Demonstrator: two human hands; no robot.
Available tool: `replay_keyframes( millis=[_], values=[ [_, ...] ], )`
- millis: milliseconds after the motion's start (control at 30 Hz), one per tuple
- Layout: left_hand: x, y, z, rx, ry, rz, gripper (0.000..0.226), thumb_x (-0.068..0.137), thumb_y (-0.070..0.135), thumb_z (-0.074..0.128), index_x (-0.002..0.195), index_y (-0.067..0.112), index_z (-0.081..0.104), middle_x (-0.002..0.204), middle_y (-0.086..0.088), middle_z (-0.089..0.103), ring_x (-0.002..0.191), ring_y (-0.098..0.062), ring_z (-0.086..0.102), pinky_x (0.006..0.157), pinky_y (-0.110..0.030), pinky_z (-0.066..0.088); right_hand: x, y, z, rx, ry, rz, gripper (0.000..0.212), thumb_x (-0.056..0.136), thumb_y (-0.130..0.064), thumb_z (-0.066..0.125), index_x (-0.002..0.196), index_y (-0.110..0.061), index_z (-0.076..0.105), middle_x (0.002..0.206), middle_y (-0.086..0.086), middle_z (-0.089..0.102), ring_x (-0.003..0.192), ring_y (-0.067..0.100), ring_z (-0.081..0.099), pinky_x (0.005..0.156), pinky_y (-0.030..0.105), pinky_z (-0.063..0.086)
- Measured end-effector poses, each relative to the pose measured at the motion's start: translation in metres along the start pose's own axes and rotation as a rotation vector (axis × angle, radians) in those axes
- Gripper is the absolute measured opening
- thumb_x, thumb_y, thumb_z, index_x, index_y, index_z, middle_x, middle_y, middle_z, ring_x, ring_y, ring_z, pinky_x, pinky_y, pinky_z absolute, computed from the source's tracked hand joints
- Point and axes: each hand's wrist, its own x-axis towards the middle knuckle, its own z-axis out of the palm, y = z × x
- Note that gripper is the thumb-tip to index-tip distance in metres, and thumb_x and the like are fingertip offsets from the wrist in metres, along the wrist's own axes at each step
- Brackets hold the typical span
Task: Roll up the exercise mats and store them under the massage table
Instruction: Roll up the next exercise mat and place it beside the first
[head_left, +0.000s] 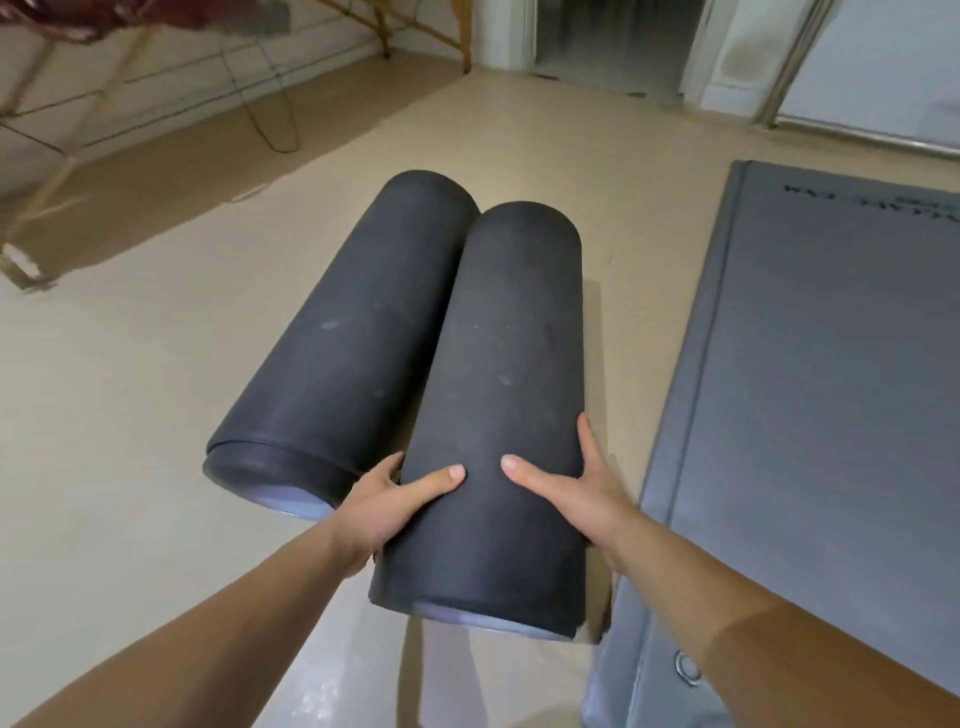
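Two dark grey rolled mats lie side by side in front of me, touching along their length. My left hand (397, 506) and my right hand (569, 491) clasp the near end of the right rolled mat (511, 374) from both sides, thumbs on top. The left rolled mat (353, 338) rests against it, its near end showing a pale purple inner layer. A third grey mat (831, 389) lies flat on the floor to the right. The massage table (78, 78), with wooden legs and a dark red cover, stands at the far left.
The floor (130, 415) is pale beige. A thin cable (270, 119) loops on the floor under the table. A doorway (613, 41) opens at the far wall, with a metal-framed glass panel (857, 67) to its right.
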Motion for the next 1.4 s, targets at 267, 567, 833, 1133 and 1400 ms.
replay_keyframes(
  millis=[267,567,833,1133,1400],
  values=[
    [-0.021,-0.001,-0.001,0.652,0.355,0.306,0.072,0.087,0.076,0.063,0.142,0.032,0.052,0.132,0.016,0.059,0.119,-0.012,0.06,0.097,-0.035,0.051,-0.008,0.011,-0.008,-0.121,-0.171,0.144,0.134,0.055,-0.056,0.104,0.151,-0.072,0.012,0.152,-0.02,0.051,0.139,0.025,0.054,0.11,0.066,0.049],
    [-0.009,0.0,-0.003,0.842,0.1,0.242,0.156,0.052,0.095,0.07,0.169,0.022,-0.003,0.168,0.01,0.023,0.154,-0.017,0.03,0.119,-0.042,0.041,-0.001,0.018,0.034,-0.008,0.002,0.127,0.151,0.04,-0.076,0.098,0.159,-0.06,0.007,0.15,-0.011,0.056,0.13,0.026,0.061,0.108,0.058,0.053],
    [0.009,0.009,-0.014,0.822,0.166,0.306,0.133,0.068,0.088,0.07,0.169,0.026,0.01,0.172,0.005,0.019,0.157,-0.019,0.021,0.123,-0.042,0.036,0.02,-0.006,0.044,-0.046,0.066,0.157,0.152,0.031,-0.079,0.098,0.153,-0.066,0.008,0.153,-0.01,0.053,0.129,0.033,0.062,0.103,0.064,0.054],
    [-0.015,-0.016,0.006,1.08,0.332,0.728,0.09,0.088,0.078,0.052,0.158,0.022,0.045,0.166,-0.005,0.038,0.155,-0.026,0.032,0.125,-0.048,0.033,0.019,-0.005,0.043,-0.139,0.161,0.044,0.146,0.036,-0.088,0.088,0.157,-0.06,0.009,0.158,-0.008,0.046,0.135,0.033,0.056,0.104,0.059,0.055],
    [-0.014,-0.019,0.013,1.463,0.232,0.662,0.097,0.092,0.049,0.069,0.163,0.035,0.005,0.17,-0.014,0.017,0.152,-0.037,0.028,0.105,-0.047,0.053,0.013,-0.003,0.023,-0.074,0.151,-0.016,0.125,0.046,-0.09,0.087,0.153,-0.052,0.036,0.153,-0.011,0.055,0.133,0.026,0.059,0.108,0.056,0.054]
  ],
)
